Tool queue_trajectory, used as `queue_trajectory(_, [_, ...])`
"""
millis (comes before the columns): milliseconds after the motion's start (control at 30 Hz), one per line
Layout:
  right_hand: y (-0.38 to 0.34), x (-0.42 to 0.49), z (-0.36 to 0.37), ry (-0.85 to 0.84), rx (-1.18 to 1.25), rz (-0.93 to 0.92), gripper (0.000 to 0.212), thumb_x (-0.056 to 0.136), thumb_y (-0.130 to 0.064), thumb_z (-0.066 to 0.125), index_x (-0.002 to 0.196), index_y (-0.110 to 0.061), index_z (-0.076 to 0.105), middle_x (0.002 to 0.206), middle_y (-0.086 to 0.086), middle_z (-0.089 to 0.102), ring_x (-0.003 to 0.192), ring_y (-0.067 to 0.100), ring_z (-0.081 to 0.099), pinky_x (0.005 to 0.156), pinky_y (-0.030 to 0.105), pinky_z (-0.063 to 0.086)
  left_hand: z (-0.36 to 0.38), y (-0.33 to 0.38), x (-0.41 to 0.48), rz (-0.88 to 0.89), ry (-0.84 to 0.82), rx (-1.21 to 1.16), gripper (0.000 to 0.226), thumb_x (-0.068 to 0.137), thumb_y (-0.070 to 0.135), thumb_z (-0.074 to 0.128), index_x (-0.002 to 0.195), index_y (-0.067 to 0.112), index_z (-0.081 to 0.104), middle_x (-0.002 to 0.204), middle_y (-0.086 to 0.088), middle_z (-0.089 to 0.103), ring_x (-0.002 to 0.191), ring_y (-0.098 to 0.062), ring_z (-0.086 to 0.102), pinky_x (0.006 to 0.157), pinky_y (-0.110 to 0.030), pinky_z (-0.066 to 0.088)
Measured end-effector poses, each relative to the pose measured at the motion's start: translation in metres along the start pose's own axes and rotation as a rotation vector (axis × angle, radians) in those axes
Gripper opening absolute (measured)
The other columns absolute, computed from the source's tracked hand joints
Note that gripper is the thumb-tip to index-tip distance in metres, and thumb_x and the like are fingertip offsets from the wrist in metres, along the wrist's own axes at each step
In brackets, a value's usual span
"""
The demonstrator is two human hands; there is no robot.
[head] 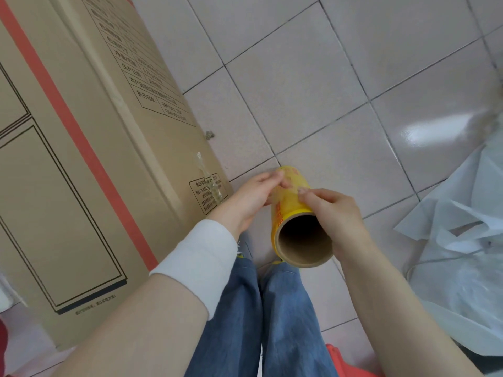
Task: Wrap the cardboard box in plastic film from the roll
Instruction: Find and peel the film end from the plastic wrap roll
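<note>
A tall brown cardboard box (81, 159) with a red stripe and black print stands on the tiled floor at the left. A strand of clear plastic film (209, 180) clings to its lower corner. The yellow film roll (291, 202) with a brown cardboard core is held in front of me, its open end facing the camera. My right hand (334, 213) grips the roll from the right side. My left hand (255, 197) is at the roll's left side, fingertips pinching at the film on its surface.
Pale pink floor tiles (313, 91) spread to the right of the box. A heap of white plastic sheeting and bags (468, 240) lies at the right edge. My legs in blue jeans (258, 308) are below the roll. Something red (343, 360) sits at the bottom.
</note>
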State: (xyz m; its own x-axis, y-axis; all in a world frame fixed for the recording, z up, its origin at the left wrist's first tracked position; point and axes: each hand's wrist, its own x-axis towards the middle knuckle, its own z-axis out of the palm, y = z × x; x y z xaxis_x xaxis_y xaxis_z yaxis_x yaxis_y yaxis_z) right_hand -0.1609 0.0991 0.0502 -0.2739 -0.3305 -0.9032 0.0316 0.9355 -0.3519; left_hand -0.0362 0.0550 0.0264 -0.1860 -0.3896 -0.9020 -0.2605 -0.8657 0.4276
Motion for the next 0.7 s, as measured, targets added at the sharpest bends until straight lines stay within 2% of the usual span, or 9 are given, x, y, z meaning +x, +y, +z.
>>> queue_trajectory(67, [-0.003, 0.004, -0.003, 0.051, 0.053, 0.028, 0.009, 0.082, -0.032, 0.07, 0.077, -0.024, 0.071, 0.077, -0.006, 0.064, 0.084, 0.019, 0.061, 0.078, 0.031, 0.047, -0.008, -0.016, 0.008, -0.105, 0.127, -0.031, 0.022, 0.096, 0.039, 0.042, 0.089, 0.021, 0.054, 0.094, -0.001, 0.048, 0.093, -0.012, 0.048, 0.091, -0.027, 0.041])
queue_trajectory(133, [-0.005, 0.005, -0.007, 0.079, 0.124, 0.063, 0.015, 0.081, -0.03, 0.07, 0.069, -0.022, 0.069, 0.07, -0.002, 0.061, 0.076, 0.021, 0.058, 0.071, 0.031, 0.045, -0.009, -0.033, 0.015, -0.339, 0.172, -0.172, 0.042, 0.087, 0.053, 0.051, 0.114, 0.021, 0.046, 0.101, -0.006, 0.048, 0.107, -0.023, 0.048, 0.097, -0.037, 0.043])
queue_trajectory(200, [-0.004, 0.003, -0.011, 0.082, 0.178, 0.083, 0.017, 0.081, -0.028, 0.071, 0.068, -0.018, 0.068, 0.068, 0.005, 0.058, 0.07, 0.022, 0.054, 0.067, 0.032, 0.042, -0.001, -0.045, 0.024, -0.541, 0.082, -0.386, 0.08, 0.072, 0.065, 0.063, 0.13, 0.015, 0.038, 0.124, -0.017, 0.048, 0.116, -0.035, 0.052, 0.092, -0.049, 0.049])
queue_trajectory(267, [0.001, -0.001, -0.015, 0.068, 0.183, 0.079, 0.017, 0.082, -0.027, 0.07, 0.069, -0.016, 0.069, 0.069, 0.007, 0.058, 0.068, 0.022, 0.053, 0.065, 0.032, 0.041, 0.013, -0.051, 0.031, -0.637, -0.077, -0.558, 0.105, 0.056, 0.07, 0.071, 0.134, 0.007, 0.038, 0.133, -0.022, 0.049, 0.116, -0.039, 0.055, 0.083, -0.051, 0.053])
queue_trajectory(400, [0.015, -0.004, -0.023, 0.042, 0.113, 0.048, 0.017, 0.082, -0.029, 0.07, 0.071, -0.016, 0.07, 0.067, 0.004, 0.063, 0.066, 0.021, 0.058, 0.064, 0.031, 0.045, 0.032, -0.053, 0.031, -0.634, -0.124, -0.605, 0.086, 0.07, 0.065, 0.063, 0.134, 0.01, 0.045, 0.127, -0.02, 0.058, 0.112, -0.034, 0.058, 0.094, -0.047, 0.047])
queue_trajectory(500, [0.024, -0.002, -0.031, 0.043, 0.066, 0.05, 0.018, 0.085, -0.026, 0.067, 0.073, -0.011, 0.069, 0.072, 0.007, 0.064, 0.068, 0.022, 0.058, 0.064, 0.03, 0.044, 0.035, -0.06, 0.033, -0.596, -0.131, -0.587, 0.075, 0.076, 0.057, 0.063, 0.132, 0.011, 0.044, 0.121, -0.019, 0.061, 0.098, -0.032, 0.062, 0.084, -0.045, 0.05])
queue_trajectory(567, [0.032, -0.001, -0.036, 0.083, 0.03, 0.068, 0.015, 0.087, -0.023, 0.062, 0.079, -0.012, 0.068, 0.084, 0.008, 0.065, 0.08, 0.024, 0.059, 0.07, 0.034, 0.044, 0.037, -0.059, 0.03, -0.564, -0.107, -0.54, 0.069, 0.079, 0.054, 0.062, 0.132, 0.013, 0.044, 0.12, -0.016, 0.06, 0.094, -0.03, 0.062, 0.081, -0.043, 0.049])
queue_trajectory(633, [0.037, -0.003, -0.043, 0.072, -0.014, 0.094, 0.014, 0.089, -0.02, 0.058, 0.076, -0.019, 0.065, 0.093, 0.004, 0.066, 0.092, 0.024, 0.06, 0.078, 0.039, 0.047, 0.04, -0.056, 0.025, -0.523, -0.096, -0.474, 0.077, 0.074, 0.056, 0.066, 0.135, 0.016, 0.041, 0.125, -0.015, 0.059, 0.104, -0.03, 0.061, 0.086, -0.044, 0.049])
queue_trajectory(700, [0.037, -0.005, -0.048, 0.024, 0.003, 0.13, 0.018, 0.09, -0.014, 0.052, 0.076, -0.018, 0.063, 0.098, 0.003, 0.066, 0.1, 0.024, 0.06, 0.087, 0.04, 0.049, 0.039, -0.059, 0.025, -0.475, -0.049, -0.374, 0.1, 0.059, 0.06, 0.075, 0.141, 0.021, 0.031, 0.126, -0.013, 0.058, 0.107, -0.03, 0.06, 0.091, -0.046, 0.049])
